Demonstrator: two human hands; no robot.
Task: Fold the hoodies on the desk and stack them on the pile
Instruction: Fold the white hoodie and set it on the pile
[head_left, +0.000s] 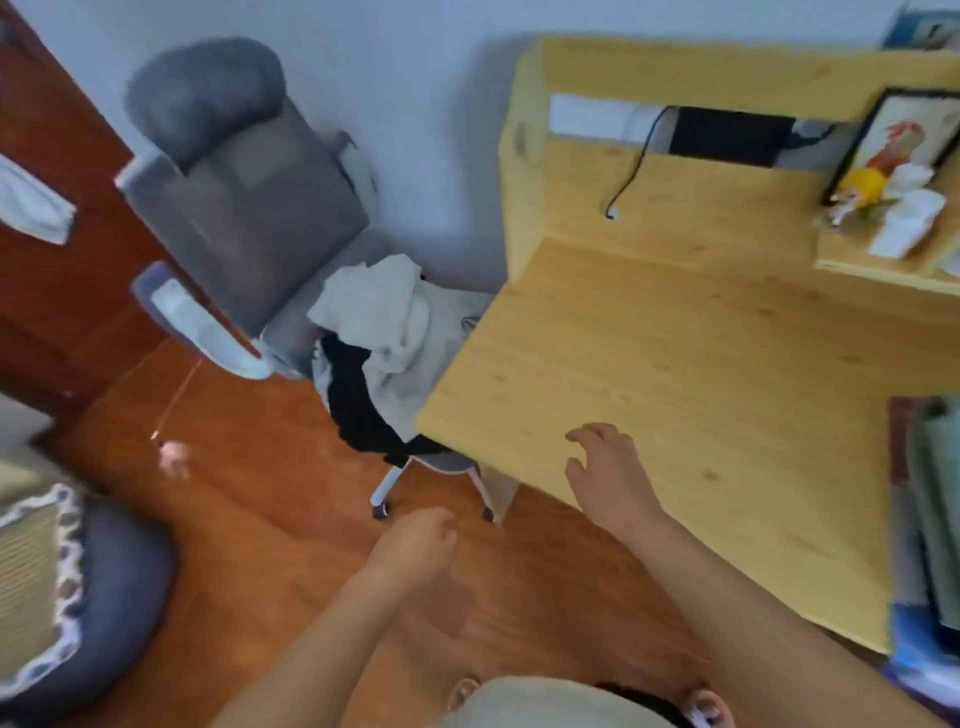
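Closest to the camera, right at the bottom edge, you get a bit of the person's light top (550, 701) and their feet on the wooden floor (249, 499). Everything's pretty blurry, so take fine detail with a grain of salt.

Both bare arms reach forward. The left hand (415, 540) hangs over the floor, in front of the desk corner, with its fingers loosely curled under and nothing in them as far as I can see. The right hand (608, 467) is over the near left part of the desk (727, 364), fingers spread a little and bent, holding nothing. Can't tell if the fingertips actually touch the wood.

The hoodies (384, 332) are a crumpled heap on the seat of the grey office chair (244, 208), which sits just left of the desk. There's a cream one on top, a light grey one under it next to the desk edge, and a black one spilling over the front of the seat. The heap partly tucks under the desk's left edge.

At the far right edge of the desk there's a stack of folded fabric (930, 509), greenish on top. Back on the desk's raised shelf are a framed picture (904, 135), a yellow figure (862, 184) and a black cable (631, 171). A blue cushion (109, 582) is on the floor at the left.
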